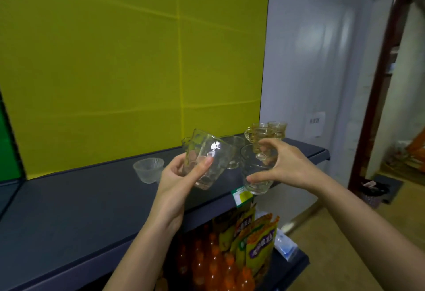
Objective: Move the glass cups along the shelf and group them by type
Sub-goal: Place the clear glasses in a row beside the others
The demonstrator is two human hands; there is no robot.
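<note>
Item one: your left hand (181, 175) is closed round a clear tumbler (213, 159), thumb across the front wall and fingers curled behind. The glass is tilted and lifted clear of the dark shelf (69, 210). Item two: your right hand (287, 166) grips a clear ribbed cup (255, 184), just right of the tumbler, with the thumb low on its wall and the fingers curled over near the rim. The cup hangs at the shelf's front edge. Item three: a small footed glass (261, 153) shows at your right fingertips; whether those fingers hold it cannot be told. Item four: just beyond both grips, between them, stands a clear cup (233, 147) on the shelf. Item five: beyond your right hand, two handled, amber-tinted cups (253, 133) (277, 127) stand close together near the shelf's end. Item six: left of your left hand, a small frosted cup (149, 170) stands apart from the rest. Item seven: below your hands, orange bottles (213, 265) and snack packets (259, 242) fill the lower shelf.
</note>
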